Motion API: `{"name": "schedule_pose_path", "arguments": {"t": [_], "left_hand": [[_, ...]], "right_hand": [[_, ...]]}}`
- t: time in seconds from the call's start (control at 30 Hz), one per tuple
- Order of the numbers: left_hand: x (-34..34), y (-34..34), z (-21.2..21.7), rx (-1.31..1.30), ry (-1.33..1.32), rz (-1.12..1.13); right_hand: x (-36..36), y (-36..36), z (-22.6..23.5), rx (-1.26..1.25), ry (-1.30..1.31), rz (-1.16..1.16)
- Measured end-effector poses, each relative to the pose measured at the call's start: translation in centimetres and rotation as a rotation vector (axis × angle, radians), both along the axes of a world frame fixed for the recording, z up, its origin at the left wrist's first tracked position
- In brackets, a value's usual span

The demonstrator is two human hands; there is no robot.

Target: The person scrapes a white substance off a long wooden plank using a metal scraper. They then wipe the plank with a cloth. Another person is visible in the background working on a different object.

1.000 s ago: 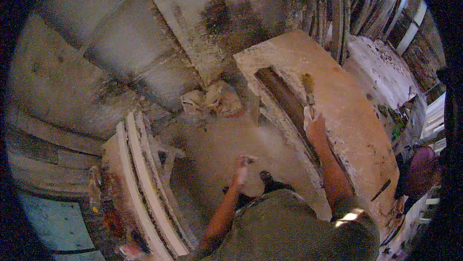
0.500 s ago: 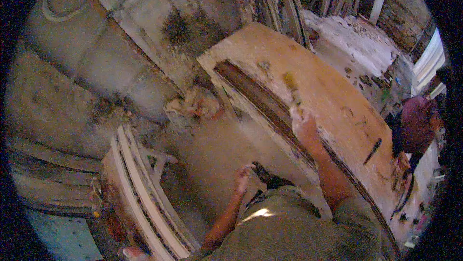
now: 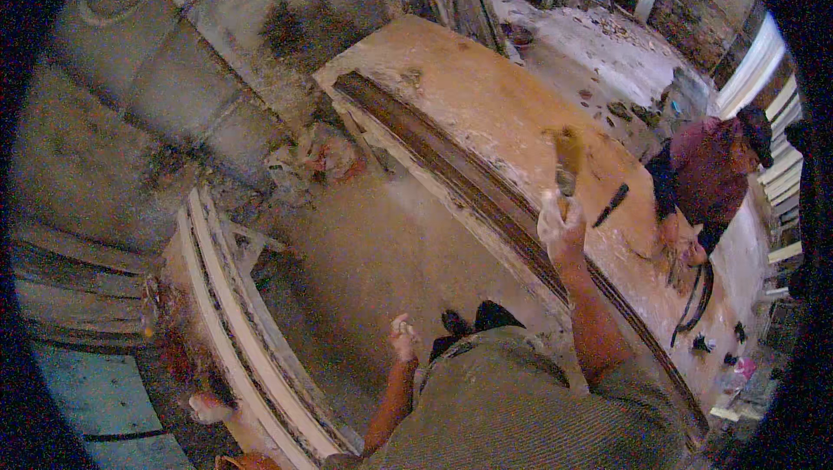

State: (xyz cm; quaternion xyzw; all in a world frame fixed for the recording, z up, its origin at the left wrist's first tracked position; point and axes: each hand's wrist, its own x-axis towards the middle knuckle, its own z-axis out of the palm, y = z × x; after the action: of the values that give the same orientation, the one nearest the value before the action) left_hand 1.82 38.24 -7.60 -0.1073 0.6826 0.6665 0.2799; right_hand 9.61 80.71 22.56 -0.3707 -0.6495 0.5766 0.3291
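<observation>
At lower centre the left hand (image 3: 402, 336) hung loosely curled and empty above the dusty floor (image 3: 382, 244), while right of centre the right hand (image 3: 560, 227) gripped a paintbrush (image 3: 568, 157) upright over the long plaster-smeared table (image 3: 486, 105).
</observation>
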Motion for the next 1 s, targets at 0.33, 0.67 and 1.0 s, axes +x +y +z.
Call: {"name": "schedule_pose_path", "arguments": {"t": [0.33,0.67,1.0], "left_hand": [[18.8,16.3,1.6,0.305,0.044,-0.164],[39.0,15.5,8.2,0.147,-0.114,-0.442],[52.0,3.0,-7.9,0.287,-0.381,-0.475]], "right_hand": [[22.3,2.0,-6.5,0.551,-0.270,0.162],[45.2,0.6,-3.5,0.386,-0.540,0.327],[67.7,-3.8,-5.6,0.467,-0.778,0.100]]}}
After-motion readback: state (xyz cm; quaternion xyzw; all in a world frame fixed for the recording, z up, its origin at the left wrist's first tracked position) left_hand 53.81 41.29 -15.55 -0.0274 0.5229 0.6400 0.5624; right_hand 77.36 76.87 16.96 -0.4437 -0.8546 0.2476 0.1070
